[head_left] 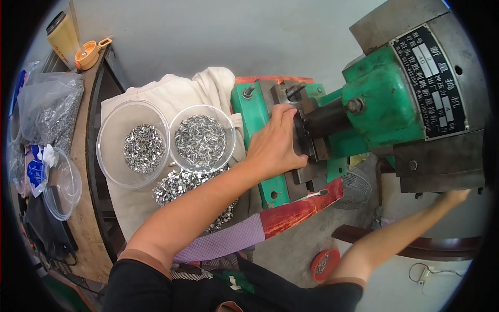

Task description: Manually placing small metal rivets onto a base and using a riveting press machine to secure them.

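A green bench press [382,99] with a dark steel ram stands at the right. Beneath the ram, a dark steel die block [306,174] is fixed on the press's green base. My left hand [273,140] spans this block, its bent fingers at the far end and the thumb at the near end. Whether a small part sits under the fingertips is hidden. My right hand [457,196] reaches up beside the press head at the far right, its fingers out of sight behind the machine. Left of the base, two clear round tubs [99,143] [232,151] hold small shiny metal pieces.
A loose heap of metal pieces [179,187] lies on the beige cloth [202,86]. On the wooden table [88,223] at the left are a filled plastic bag [57,99], a clear lid [65,187] and a yellow cup [62,39]. A red bowl [316,265] stands low down.
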The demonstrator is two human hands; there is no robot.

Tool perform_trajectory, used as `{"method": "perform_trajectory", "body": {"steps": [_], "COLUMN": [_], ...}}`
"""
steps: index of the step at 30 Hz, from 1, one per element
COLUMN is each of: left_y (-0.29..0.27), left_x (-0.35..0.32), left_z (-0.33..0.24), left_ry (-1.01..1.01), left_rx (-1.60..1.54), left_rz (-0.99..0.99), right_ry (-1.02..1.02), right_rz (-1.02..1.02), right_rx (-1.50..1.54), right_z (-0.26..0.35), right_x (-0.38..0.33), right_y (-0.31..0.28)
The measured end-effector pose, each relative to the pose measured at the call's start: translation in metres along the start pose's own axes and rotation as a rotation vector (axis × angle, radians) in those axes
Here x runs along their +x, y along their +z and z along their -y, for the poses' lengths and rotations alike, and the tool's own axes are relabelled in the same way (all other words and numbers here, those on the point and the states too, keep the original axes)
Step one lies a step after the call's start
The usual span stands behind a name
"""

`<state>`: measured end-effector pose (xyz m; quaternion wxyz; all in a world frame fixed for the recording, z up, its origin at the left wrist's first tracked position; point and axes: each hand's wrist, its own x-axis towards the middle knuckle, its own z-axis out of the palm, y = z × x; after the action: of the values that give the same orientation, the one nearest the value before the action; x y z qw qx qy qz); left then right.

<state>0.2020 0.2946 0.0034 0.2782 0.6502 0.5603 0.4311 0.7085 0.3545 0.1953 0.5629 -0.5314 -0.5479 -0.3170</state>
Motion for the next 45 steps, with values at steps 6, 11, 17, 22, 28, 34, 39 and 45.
{"method": "perform_trajectory", "body": {"steps": [6, 11, 17, 22, 28, 34, 39, 45], "left_y": [-0.017, -0.016, -0.015, -0.017, -0.018, -0.021, -0.026, -0.025], "left_x": [-0.008, -0.010, -0.040, -0.058, -0.063, -0.062, -0.054, -0.050], "left_z": [0.004, 0.002, -0.002, -0.012, -0.009, -0.002, -0.002, -0.003], "left_ry": [-0.018, -0.016, 0.031, 0.021, 0.063, 0.019, 0.093, 0.123], "left_rx": [-0.048, -0.017, -0.045, -0.047, -0.042, -0.058, -0.087, -0.056], "left_rz": [-0.003, -0.011, 0.060, 0.122, 0.097, 0.162, 0.207, 0.222], "right_ry": [-0.015, 0.181, 0.311, 0.242, 0.298, -0.241, 0.037, 0.212], "right_rz": [-0.112, 0.186, 0.292, 0.172, 0.015, -0.011, 0.821, 0.972], "right_rx": [0.049, 0.337, 0.197, 0.206, 0.204, -0.451, 0.159, 0.339], "right_z": [0.101, 0.077, 0.038, 0.056, 0.111, 0.220, 0.284, 0.281], "right_x": [-0.006, 0.046, 0.101, 0.073, 0.029, -0.144, -0.238, -0.259], "right_y": [-0.003, -0.023, -0.039, -0.023, -0.012, 0.011, 0.031, 0.042]}}
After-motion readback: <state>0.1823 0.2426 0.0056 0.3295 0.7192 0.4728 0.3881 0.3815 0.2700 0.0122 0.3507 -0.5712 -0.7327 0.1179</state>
